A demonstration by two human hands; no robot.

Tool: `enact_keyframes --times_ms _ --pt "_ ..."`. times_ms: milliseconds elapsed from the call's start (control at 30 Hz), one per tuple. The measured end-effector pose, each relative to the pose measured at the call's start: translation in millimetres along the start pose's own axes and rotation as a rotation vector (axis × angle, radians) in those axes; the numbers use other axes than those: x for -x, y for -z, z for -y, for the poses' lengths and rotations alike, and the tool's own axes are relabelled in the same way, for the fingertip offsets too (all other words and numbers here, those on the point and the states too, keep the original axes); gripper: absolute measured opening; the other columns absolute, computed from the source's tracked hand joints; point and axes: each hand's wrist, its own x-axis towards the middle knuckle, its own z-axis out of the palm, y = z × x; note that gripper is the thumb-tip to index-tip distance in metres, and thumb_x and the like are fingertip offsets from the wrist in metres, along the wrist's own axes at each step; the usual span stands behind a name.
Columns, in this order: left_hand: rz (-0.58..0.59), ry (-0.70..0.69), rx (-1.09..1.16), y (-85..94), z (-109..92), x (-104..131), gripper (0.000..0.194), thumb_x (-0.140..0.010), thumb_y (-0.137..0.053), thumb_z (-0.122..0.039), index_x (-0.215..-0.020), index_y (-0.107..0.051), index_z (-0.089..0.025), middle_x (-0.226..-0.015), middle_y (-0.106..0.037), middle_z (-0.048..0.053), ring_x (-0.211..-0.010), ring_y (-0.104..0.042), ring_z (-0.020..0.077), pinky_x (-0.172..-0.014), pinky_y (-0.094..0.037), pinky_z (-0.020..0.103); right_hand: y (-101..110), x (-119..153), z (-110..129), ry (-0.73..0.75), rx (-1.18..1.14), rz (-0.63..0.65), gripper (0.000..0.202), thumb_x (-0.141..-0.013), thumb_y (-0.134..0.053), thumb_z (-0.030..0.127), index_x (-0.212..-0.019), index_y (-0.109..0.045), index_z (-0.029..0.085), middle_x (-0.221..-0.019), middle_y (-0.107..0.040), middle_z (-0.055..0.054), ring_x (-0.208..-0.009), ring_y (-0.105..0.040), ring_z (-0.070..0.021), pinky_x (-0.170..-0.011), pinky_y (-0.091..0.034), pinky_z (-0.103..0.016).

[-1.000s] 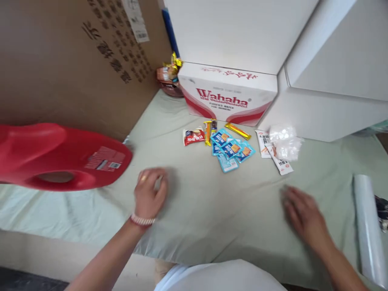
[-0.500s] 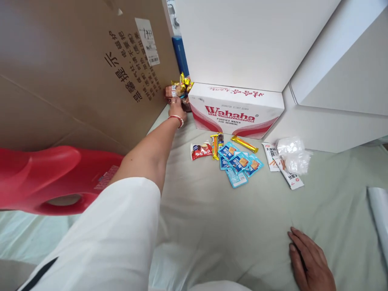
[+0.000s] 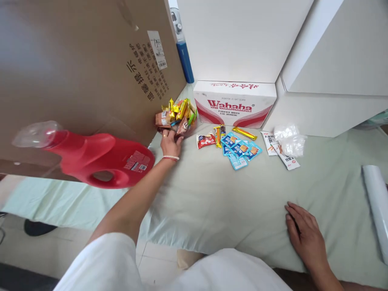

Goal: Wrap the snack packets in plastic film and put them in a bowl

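Observation:
My left hand, with a beaded bracelet at the wrist, is closed on the near edge of a bag of wrapped snacks. Gold, brown and green wrappers show above my fingers; I cannot make out the bag's full outline. My right hand lies flat on the pale green sheet, fingers stretched out and holding nothing. Between the hands are a red snack packet, yellow-wrapped bars, several blue packets, white snack packets and crumpled clear plastic.
A white Wahaha carton stands against white cabinets. On the left are a large cardboard box and a red jug. A blue bottle stands in the back corner, and a white roll lies far right.
My left hand has drawn the bag of snacks from the corner beside the carton toward me. The view has shifted back, showing the floor. My right hand stays on the sheet.

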Motion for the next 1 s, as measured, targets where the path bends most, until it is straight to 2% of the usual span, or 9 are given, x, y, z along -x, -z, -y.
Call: enact_keyframes --times_ms 100,200,333,433,533,700,767,867,1000 --pt "-0.055 -0.137 0.034 23.5 9 57 0.023 -0.090 -0.064 -0.038 -0.097 -0.065 -0.017 -0.108 -0.062 0.014 -0.104 -0.060 0.0292 -0.093 -0.049 0.040 -2 0 0 0.030 0.000 -0.013 0.033 -0.101 -0.051 0.030 -0.130 -0.065 0.020 -0.131 -0.068 -0.013 -0.116 -0.064 -0.0311 -0.100 -0.052 -0.054" --pt "-0.122 -0.274 0.081 47.5 2 111 0.023 -0.092 -0.065 -0.042 -0.095 -0.066 -0.019 -0.102 -0.064 0.011 -0.098 -0.061 0.0257 -0.089 -0.051 0.038 -2 -2 2 0.044 0.008 -0.018 0.032 -0.102 -0.050 0.028 -0.130 -0.064 0.020 -0.130 -0.069 -0.013 -0.115 -0.064 -0.0306 -0.099 -0.052 -0.053" --pt "-0.153 -0.312 0.230 80.7 -38 159 0.022 -0.089 -0.073 -0.040 -0.096 -0.068 -0.020 -0.100 -0.064 0.007 -0.084 -0.060 0.0189 -0.074 -0.051 0.031 -3 -3 3 0.053 0.012 -0.029 0.032 -0.102 -0.051 0.026 -0.130 -0.064 0.019 -0.129 -0.069 -0.014 -0.115 -0.063 -0.0306 -0.099 -0.053 -0.054" --pt "-0.079 -0.305 0.515 90.9 -86 168 0.024 -0.083 -0.080 -0.039 -0.096 -0.070 -0.022 -0.095 -0.064 0.004 -0.079 -0.055 0.0157 -0.067 -0.048 0.027 -3 -2 3 0.054 0.010 -0.037 0.031 -0.102 -0.051 0.025 -0.130 -0.064 0.019 -0.129 -0.068 -0.014 -0.115 -0.062 -0.0306 -0.099 -0.053 -0.054" --pt "0.050 -0.129 0.893 74.2 -135 156 0.032 -0.073 -0.089 -0.038 -0.090 -0.069 -0.021 -0.090 -0.060 0.000 -0.076 -0.053 0.0120 -0.066 -0.044 0.023 -4 -1 2 0.046 -0.006 -0.039 0.031 -0.101 -0.052 0.023 -0.130 -0.064 0.020 -0.129 -0.068 -0.014 -0.116 -0.062 -0.0302 -0.100 -0.053 -0.054" --pt "0.277 0.452 1.638 13.9 -193 121 0.045 -0.062 -0.095 -0.030 -0.078 -0.054 -0.020 -0.084 -0.056 -0.006 -0.069 -0.051 0.0058 -0.063 -0.039 0.019 -4 1 1 0.035 -0.037 -0.049 0.030 -0.100 -0.051 0.020 -0.126 -0.066 0.019 -0.127 -0.069 -0.013 -0.116 -0.062 -0.0297 -0.099 -0.054 -0.054" --pt "0.340 0.657 1.782 -3.9 -204 110 0.042 -0.067 -0.092 -0.022 -0.078 -0.052 -0.020 -0.079 -0.055 -0.007 -0.060 -0.044 0.0040 -0.058 -0.036 0.019 -4 2 -1 0.027 -0.047 -0.050 0.030 -0.100 -0.051 0.020 -0.125 -0.067 0.019 -0.127 -0.070 -0.013 -0.116 -0.062 -0.0299 -0.099 -0.054 -0.054" --pt "0.427 0.900 1.921 -16.9 -208 105 0.029 -0.083 -0.080 -0.020 -0.078 -0.051 -0.020 -0.069 -0.051 -0.007 -0.052 -0.034 0.0047 -0.055 -0.034 0.019 -5 2 -1 0.016 -0.062 -0.052 0.030 -0.099 -0.050 0.020 -0.124 -0.068 0.020 -0.127 -0.070 -0.012 -0.115 -0.062 -0.0302 -0.099 -0.054 -0.055" --pt "0.617 1.002 2.023 -17.8 -200 119 0.032 -0.101 -0.055 -0.036 -0.074 -0.051 -0.019 -0.065 -0.046 -0.002 -0.054 -0.038 0.0094 -0.052 -0.036 0.021 -5 1 -1 -0.001 -0.096 -0.062 0.029 -0.099 -0.051 0.022 -0.122 -0.069 0.021 -0.127 -0.071 -0.012 -0.115 -0.063 -0.0305 -0.099 -0.054 -0.055"
